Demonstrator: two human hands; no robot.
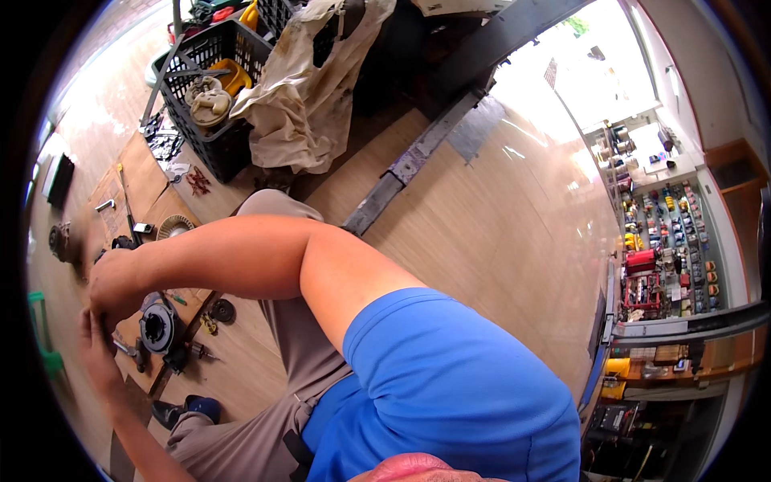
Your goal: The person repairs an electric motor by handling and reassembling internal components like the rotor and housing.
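At the far left, my right hand (116,283) is curled closed, what it grips hidden behind it. My left hand (98,341) is just below, fingers bent and together against it; anything inside is hidden. A cardboard sheet (128,181) beside them holds a round black housing (173,337), a toothed metal ring (173,227), a long screwdriver (127,201) and a small socket tool (104,205). A small dark disc (223,310) and a brass-coloured part (208,324) lie right of the housing. A blurred dark component (64,241) is above my hands.
A black crate (229,153) holds tools, with a stained cloth (297,128) draped beside it. A steel beam (385,185) crosses the wooden floor (482,241). Shelves of small goods (675,241) stand at the right, a green stool (44,337) at the far left.
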